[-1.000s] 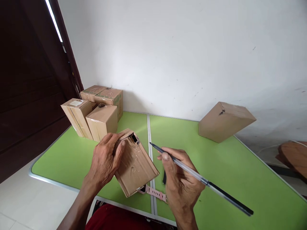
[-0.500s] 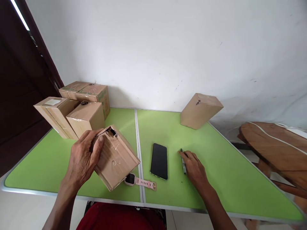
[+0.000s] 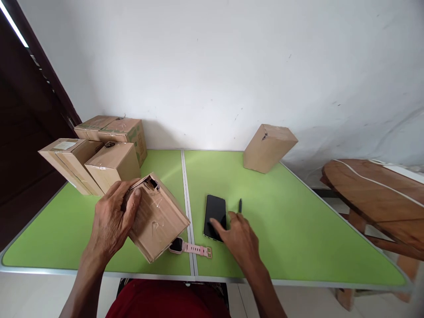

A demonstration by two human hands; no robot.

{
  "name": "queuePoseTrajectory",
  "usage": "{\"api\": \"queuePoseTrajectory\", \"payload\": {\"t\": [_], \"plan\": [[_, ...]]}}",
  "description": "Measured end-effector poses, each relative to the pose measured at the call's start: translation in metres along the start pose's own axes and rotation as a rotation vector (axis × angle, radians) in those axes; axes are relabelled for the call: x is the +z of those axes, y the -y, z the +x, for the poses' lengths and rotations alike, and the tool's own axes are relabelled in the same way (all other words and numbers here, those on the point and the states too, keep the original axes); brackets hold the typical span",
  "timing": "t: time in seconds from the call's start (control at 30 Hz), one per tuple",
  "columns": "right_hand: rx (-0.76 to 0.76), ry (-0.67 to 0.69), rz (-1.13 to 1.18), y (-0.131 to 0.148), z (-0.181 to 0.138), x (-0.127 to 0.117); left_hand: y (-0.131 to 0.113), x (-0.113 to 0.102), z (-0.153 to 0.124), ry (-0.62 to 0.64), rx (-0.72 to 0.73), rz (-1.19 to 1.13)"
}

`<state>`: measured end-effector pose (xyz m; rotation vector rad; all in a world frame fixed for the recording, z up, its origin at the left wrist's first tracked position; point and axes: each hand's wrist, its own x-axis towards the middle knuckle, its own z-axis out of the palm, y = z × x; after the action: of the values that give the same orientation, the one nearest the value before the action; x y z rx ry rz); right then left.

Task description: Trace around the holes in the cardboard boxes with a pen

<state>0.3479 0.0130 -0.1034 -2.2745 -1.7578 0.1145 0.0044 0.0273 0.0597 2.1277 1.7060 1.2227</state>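
Note:
My left hand [image 3: 114,216] grips a small cardboard box [image 3: 162,225] by its left side, holding it tilted. A torn hole shows at the box's upper corner. My right hand [image 3: 240,238] is over the right edge of a black smartphone [image 3: 214,214], thumb and fingers apart, holding nothing. Whether it touches the phone I cannot tell. Just beyond that hand lies a dark pen [image 3: 240,205], its lower part hidden. A smartwatch with a pink strap [image 3: 195,249] lies between the box and the phone, partly under the box's corner.
Several cardboard boxes [image 3: 114,161] stand together at the back left of the green table [image 3: 298,238]. Another cardboard box [image 3: 268,148] stands at the back right by the wall. A brown wooden table [image 3: 380,194] with a white cable is at the right.
My right hand has let go of the pen, leaving it on the table, and has moved left to the phone. My left hand still holds the box. The view has shifted slightly.

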Motion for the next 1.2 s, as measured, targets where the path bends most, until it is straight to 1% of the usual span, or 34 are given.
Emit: {"api": "queuePoseTrajectory", "payload": {"t": [0.07, 0.13, 0.27, 0.4, 0.5, 0.6, 0.7, 0.77, 0.87, 0.97, 1.03, 1.1, 1.2], "plan": [[0.072, 0.037, 0.025, 0.020, -0.007, 0.005, 0.001, 0.000, 0.000, 0.002, -0.003, -0.006], [0.133, 0.080, 0.059, 0.031, -0.008, 0.006, 0.002, -0.001, 0.000, 0.007, -0.007, -0.015], [0.196, 0.166, 0.166, 0.033, 0.005, -0.003, 0.007, -0.001, -0.002, -0.017, -0.015, -0.022], [0.233, 0.194, 0.319, 0.032, 0.015, -0.008, 0.009, 0.001, -0.004, -0.034, -0.014, -0.026], [0.255, 0.205, 0.490, 0.037, 0.019, -0.002, 0.010, 0.001, -0.003, -0.033, -0.014, -0.034], [0.258, 0.249, 0.722, 0.042, 0.019, 0.001, 0.011, 0.000, -0.002, -0.031, -0.021, -0.040], [0.269, 0.302, 0.978, 0.041, 0.016, -0.005, 0.014, -0.002, -0.002, -0.034, -0.043, -0.058], [0.280, 0.352, 1.151, 0.038, 0.010, -0.016, 0.016, -0.002, -0.002, -0.036, -0.058, -0.069], [0.294, 0.390, 1.409, 0.038, -0.002, -0.041, 0.016, -0.002, -0.003, -0.042, -0.055, -0.077], [0.368, 0.384, 1.764, 0.049, -0.013, -0.074, 0.013, 0.001, -0.002, -0.033, -0.036, -0.082], [0.376, 0.388, 1.918, 0.061, -0.021, -0.097, 0.011, 0.003, -0.002, -0.020, -0.022, -0.084], [0.299, 0.435, 1.984, 0.074, -0.028, -0.118, 0.009, 0.004, -0.002, -0.012, -0.018, -0.085], [0.123, 0.600, 2.065, 0.094, -0.039, -0.140, 0.007, 0.006, -0.002, -0.010, -0.025, -0.088]]}}
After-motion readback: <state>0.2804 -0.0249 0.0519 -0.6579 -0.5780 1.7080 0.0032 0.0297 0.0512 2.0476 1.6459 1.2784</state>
